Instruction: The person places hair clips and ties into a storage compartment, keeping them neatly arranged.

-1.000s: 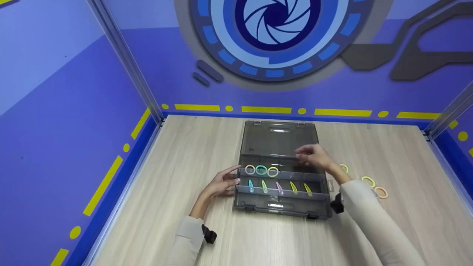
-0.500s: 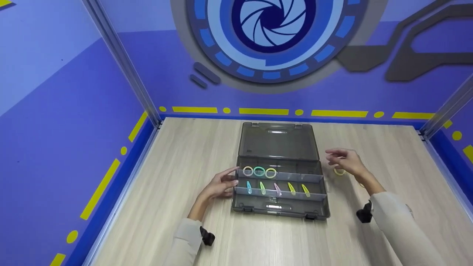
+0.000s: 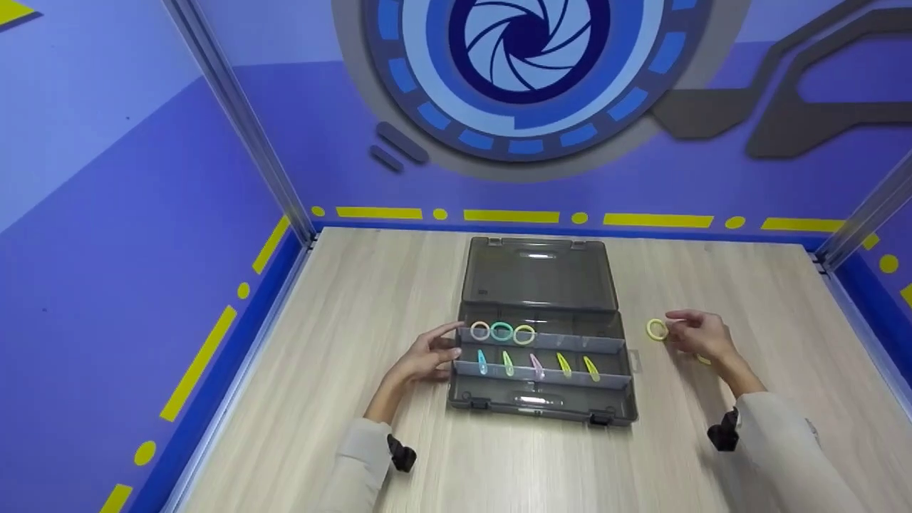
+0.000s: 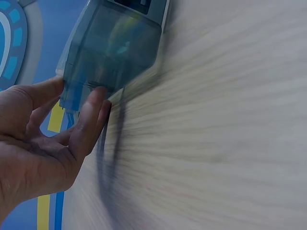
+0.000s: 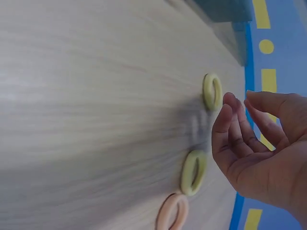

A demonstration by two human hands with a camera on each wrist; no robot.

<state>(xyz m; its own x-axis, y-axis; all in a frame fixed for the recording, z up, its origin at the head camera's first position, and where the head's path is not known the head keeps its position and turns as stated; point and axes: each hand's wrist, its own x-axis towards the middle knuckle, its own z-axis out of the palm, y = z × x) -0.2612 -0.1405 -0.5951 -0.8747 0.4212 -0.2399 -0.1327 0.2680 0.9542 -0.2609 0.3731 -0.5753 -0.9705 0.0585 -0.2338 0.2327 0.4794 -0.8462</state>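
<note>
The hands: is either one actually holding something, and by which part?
Neither holds anything. The left hand rests straight fingers against the grey box at its left end wall. The right hand hovers beside a yellow ring, fingers not around it.

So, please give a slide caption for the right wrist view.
Right hand hovers open beside three hair rings on the wooden table.

Light wood-grain table (image 3: 356, 313) with an open organizer box and loose hair ties.

Smoky-grey clear plastic organizer box (image 3: 541, 407) sits mid-table, lid (image 3: 538, 274) laid flat toward the far edge. Right of the box, a yellow hair tie (image 3: 656, 329) lies on the wood; in the right wrist view it (image 5: 212, 91) lines up with a second yellow hair tie (image 5: 193, 172) and a peach hair tie (image 5: 173, 213), all flat, close together, none touching.
</note>
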